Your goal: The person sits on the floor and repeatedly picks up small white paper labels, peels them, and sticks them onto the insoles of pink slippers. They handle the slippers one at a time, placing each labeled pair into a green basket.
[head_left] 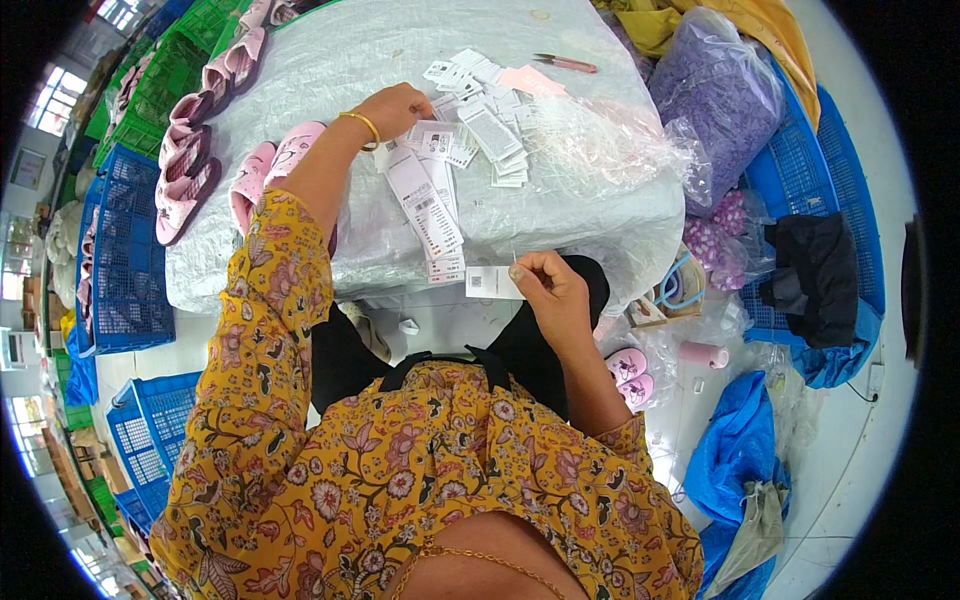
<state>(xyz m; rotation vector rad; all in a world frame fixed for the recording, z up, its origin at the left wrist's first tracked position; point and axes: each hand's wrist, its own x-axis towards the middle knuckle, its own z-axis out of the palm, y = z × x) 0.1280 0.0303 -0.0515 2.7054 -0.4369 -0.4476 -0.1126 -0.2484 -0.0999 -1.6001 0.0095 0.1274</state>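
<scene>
My right hand (553, 295) pinches a white paper tag (490, 283) between thumb and fingers, near the front edge of the covered table. My left hand (392, 110), with a gold bangle at its wrist, reaches to the left side of a loose pile of tags (490, 130). Its fingers are bent closed, and what is between them is hidden. Below that hand, a fanned stack of long printed tags (425, 205) runs down to the table's front edge. Pink slippers (290, 150) stand beside my left forearm.
A white sheet (260, 275) covers the table. Red-handled snips (567, 63) lie beyond the tags, with crumpled clear plastic (610, 140) to their right. More pink slippers (187, 165) line the left edge. Blue crates (130, 250) and a purple-filled bag (715, 100) flank the table.
</scene>
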